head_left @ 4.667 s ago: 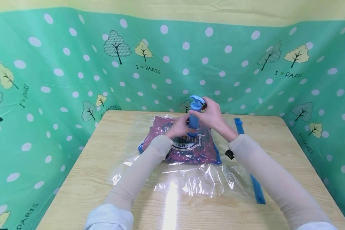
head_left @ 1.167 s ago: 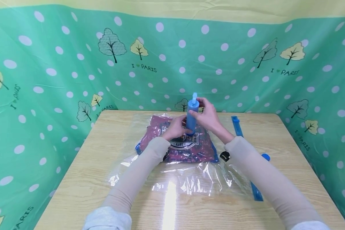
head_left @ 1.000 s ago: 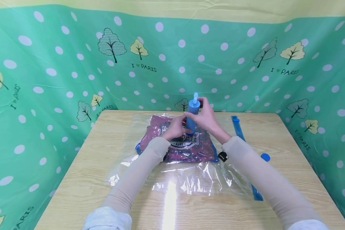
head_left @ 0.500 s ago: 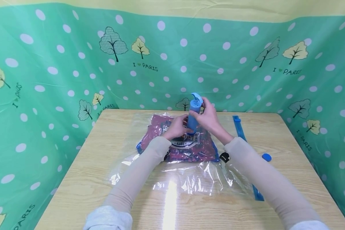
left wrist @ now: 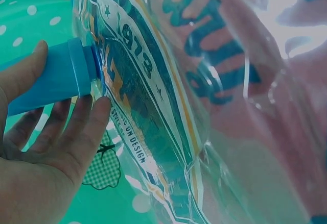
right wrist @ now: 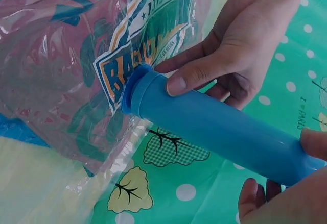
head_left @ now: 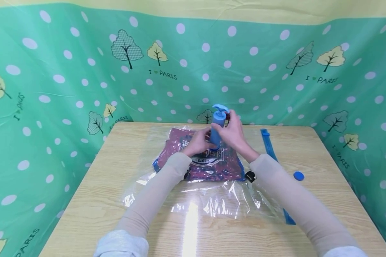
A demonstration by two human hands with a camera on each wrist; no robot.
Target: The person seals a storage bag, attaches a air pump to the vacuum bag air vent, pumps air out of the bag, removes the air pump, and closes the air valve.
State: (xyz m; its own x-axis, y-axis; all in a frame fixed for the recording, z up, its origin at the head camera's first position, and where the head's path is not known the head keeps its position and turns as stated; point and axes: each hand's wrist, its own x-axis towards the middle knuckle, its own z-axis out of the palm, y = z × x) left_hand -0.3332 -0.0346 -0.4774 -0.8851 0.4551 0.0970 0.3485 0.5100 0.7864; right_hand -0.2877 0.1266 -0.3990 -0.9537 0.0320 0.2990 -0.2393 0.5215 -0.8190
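A blue hand pump (head_left: 216,135) stands nearly upright on a clear plastic storage bag (head_left: 209,205), its base against the bag over the printed badge. Inside the bag lies folded dark-pink clothing (head_left: 212,173) with printed lettering. My left hand (head_left: 197,142) holds the pump low on its barrel; in the right wrist view its thumb lies along the blue barrel (right wrist: 214,124). Higher up, just under the handle (head_left: 221,108), my right hand (head_left: 234,132) grips the barrel. The left wrist view shows the pump's base touching the plastic; what lies under the base is hidden.
A blue zip strip (head_left: 268,144) with a slider (head_left: 266,134) runs along the bag's right edge, partly under the right sleeve. To its right lies a round blue cap (head_left: 298,176) on the wooden table (head_left: 96,200). A green dotted curtain (head_left: 193,71) encloses the table.
The pump's handle was edge-on a second ago and now shows its width, so the pump has turned. My right hand has shifted slightly around the barrel; the left stays at the base.
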